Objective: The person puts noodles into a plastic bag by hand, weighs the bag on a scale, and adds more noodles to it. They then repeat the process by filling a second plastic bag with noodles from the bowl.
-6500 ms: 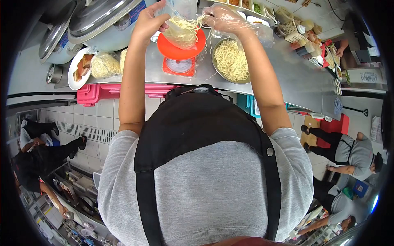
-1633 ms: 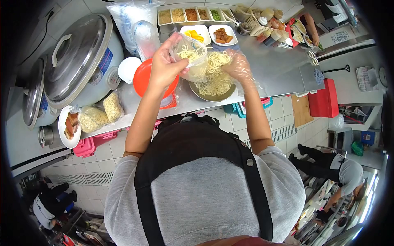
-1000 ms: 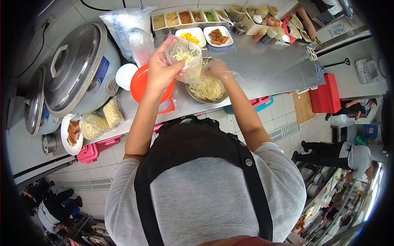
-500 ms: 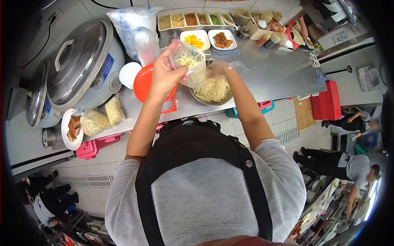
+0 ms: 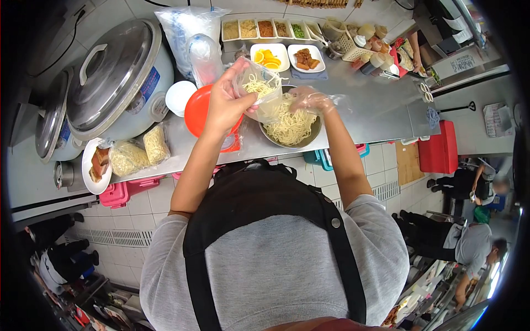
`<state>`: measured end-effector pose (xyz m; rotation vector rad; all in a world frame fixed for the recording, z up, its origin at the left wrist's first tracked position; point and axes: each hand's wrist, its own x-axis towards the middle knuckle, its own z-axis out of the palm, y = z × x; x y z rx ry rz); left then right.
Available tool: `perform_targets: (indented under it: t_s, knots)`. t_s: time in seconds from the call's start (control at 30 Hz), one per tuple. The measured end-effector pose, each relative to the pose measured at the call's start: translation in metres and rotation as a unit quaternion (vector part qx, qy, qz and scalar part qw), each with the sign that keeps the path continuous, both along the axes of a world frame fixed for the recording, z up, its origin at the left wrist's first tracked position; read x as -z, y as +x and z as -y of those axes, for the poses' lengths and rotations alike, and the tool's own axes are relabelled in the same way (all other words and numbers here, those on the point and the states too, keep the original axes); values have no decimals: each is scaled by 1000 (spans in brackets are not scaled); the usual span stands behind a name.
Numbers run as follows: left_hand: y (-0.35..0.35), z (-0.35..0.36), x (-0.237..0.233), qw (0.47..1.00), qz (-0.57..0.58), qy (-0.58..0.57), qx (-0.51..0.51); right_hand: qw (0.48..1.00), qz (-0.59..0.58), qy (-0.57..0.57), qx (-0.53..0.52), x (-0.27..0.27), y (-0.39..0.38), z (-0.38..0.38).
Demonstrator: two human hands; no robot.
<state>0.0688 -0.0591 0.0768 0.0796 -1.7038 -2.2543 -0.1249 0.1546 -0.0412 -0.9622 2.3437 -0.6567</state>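
Observation:
My left hand holds a clear plastic bag open, partly filled with yellow noodles. My right hand, in a thin clear plastic glove, grips a bunch of noodles just above the metal bowl of noodles on the steel counter. Strands hang from that hand down to the bowl, right beside the bag's mouth. Under my left hand stands a red scale with an orange-red plate.
Two big rice cookers stand at the left. Filled noodle bags and a plate of meat lie near the counter edge. Condiment trays, two small dishes and bottles sit at the back. Other people work on the floor.
My right hand has come up out of the bowl with a bunch of noodles, close to the bag's mouth. The left hand keeps the bag open in much the same place.

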Motion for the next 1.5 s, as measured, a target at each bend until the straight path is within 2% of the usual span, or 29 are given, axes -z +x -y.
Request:
perform_targets:
  t_s: [0.03, 0.1, 0.13, 0.2, 0.23, 0.3, 0.43, 0.5, 0.6, 0.7, 0.73, 0.8, 0.83, 0.9, 1.03, 1.1, 1.13, 1.2, 1.23, 1.3, 1.43, 1.5]
  knots:
    - [0, 0, -1, 1000, 1, 1, 0, 1000, 1, 1, 0, -21, 6, 2]
    - [0, -1, -4, 1000, 0, 6, -4, 996, 16, -24, 87, -55, 15, 4]
    - [-1, -2, -4, 1000, 1, 7, -2, 996, 17, -22, 90, -48, 13, 1]
    - [-3, -4, -3, 1000, -2, 10, -3, 995, -83, 47, 18, -29, 9, -2]
    - [-3, -5, -3, 1000, -1, 10, 0, 995, -83, 48, 21, -24, 11, -5]
    - [-3, -7, -2, 1000, 5, 5, 5, 983, -98, 138, -65, -19, 14, -9]
    - [-5, -6, -1, 1000, 11, 2, 8, 983, -90, 159, -21, -26, 11, 2]
    - [-7, -7, 0, 1000, 4, 11, 10, 975, -100, 188, 58, -28, 17, 20]
    - [-7, -10, 0, 1000, 2, 8, 5, 970, -153, 174, 71, 6, 40, 42]
    - [-5, -10, -2, 1000, 7, 9, 0, 950, -211, 227, 30, -15, 72, 47]
    - [-4, -9, -2, 1000, 6, 9, -3, 950, -212, 226, 26, -9, 67, 47]
    - [-2, -6, 1, 1000, 0, 11, -2, 972, -182, 150, 25, 10, 46, 40]
    - [-1, -5, 1, 1000, 1, 12, -4, 972, -182, 150, 23, 11, 38, 36]
    - [0, -3, 1, 1000, -4, 13, -6, 988, -127, 72, 40, 9, 21, 29]
    - [5, -1, -2, 1000, 2, 12, -17, 989, -119, 59, 61, -32, 22, 13]
    - [8, -2, -4, 1000, 4, -2, -29, 988, -94, -19, 121, -46, 32, 6]
    - [7, -2, -3, 1000, 5, -1, -29, 988, -93, -18, 120, -37, 34, 3]
    - [5, -3, 1, 1000, -8, 4, -22, 974, -218, 62, -12, -7, 35, -7]
    - [4, -3, 2, 1000, -7, 4, -18, 974, -217, 62, -8, 0, 34, -11]
    - [1, -3, 1, 1000, 5, 8, -4, 993, -92, 37, 63, -1, 23, -11]
    - [-4, -6, 4, 1000, 3, 17, 10, 987, -64, 13, 149, -4, 11, 7]
    - [-8, -10, 3, 1000, 3, 15, 11, 988, -57, 141, 13, 5, 8, 21]
